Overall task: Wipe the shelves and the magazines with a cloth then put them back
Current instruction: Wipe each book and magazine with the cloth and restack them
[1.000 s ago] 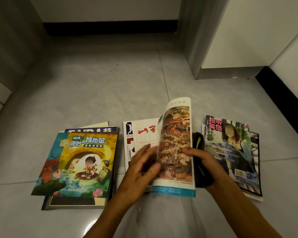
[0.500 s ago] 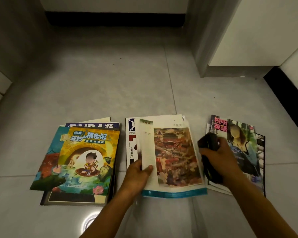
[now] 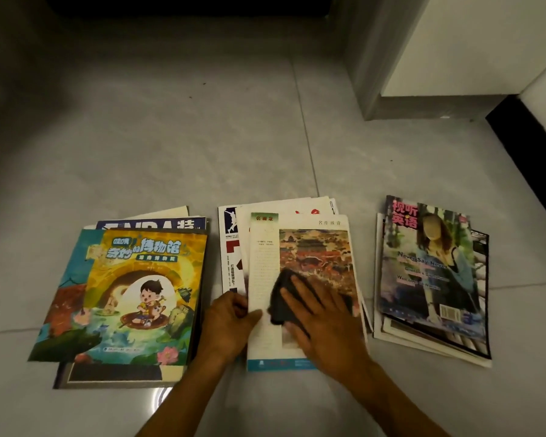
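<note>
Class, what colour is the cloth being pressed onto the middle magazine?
Dark grey, nearly black; the cloth shows best in the head view, under the right hand.

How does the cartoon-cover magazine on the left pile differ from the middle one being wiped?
The cartoon-cover magazine is untouched; the middle magazine has the left hand at its edge and the right hand pressing a dark cloth on it. The cartoon cover is colour edge to edge; the middle one has white margins around a painting. Both lie flat atop floor piles.
</note>
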Action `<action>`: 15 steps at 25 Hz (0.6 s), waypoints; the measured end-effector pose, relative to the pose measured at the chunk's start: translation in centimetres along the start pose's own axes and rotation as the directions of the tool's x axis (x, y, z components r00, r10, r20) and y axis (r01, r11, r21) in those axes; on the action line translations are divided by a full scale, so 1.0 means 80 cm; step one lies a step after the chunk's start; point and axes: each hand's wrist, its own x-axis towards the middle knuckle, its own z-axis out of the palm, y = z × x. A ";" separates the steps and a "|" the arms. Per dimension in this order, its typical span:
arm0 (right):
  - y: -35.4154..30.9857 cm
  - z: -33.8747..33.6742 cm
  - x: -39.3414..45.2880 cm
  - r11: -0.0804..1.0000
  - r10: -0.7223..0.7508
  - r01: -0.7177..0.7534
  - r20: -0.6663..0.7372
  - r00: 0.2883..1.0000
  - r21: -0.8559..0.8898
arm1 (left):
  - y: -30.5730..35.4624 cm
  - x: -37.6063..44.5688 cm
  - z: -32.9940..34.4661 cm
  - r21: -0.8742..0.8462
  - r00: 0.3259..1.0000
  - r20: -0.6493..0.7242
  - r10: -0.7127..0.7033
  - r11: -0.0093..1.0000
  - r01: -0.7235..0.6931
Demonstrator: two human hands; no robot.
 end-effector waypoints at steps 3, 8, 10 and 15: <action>0.034 -0.013 0.030 0.929 0.363 -0.361 -0.011 0.932 0.087 | -0.002 0.006 0.004 -0.004 0.998 -0.010 -0.055 0.998 0.055; -0.027 0.002 0.020 0.994 -0.095 0.097 -0.043 0.995 0.044 | -0.007 0.006 0.003 0.059 1.000 -0.027 0.016 0.998 -0.015; 0.021 -0.001 0.040 0.996 -0.077 0.079 -0.045 0.996 0.030 | -0.007 0.006 0.002 0.030 1.000 0.002 -0.023 0.999 0.023; -0.026 -0.004 0.067 0.974 0.205 -0.200 -0.042 0.978 0.103 | -0.006 0.003 -0.001 0.010 0.998 0.047 -0.051 0.999 0.051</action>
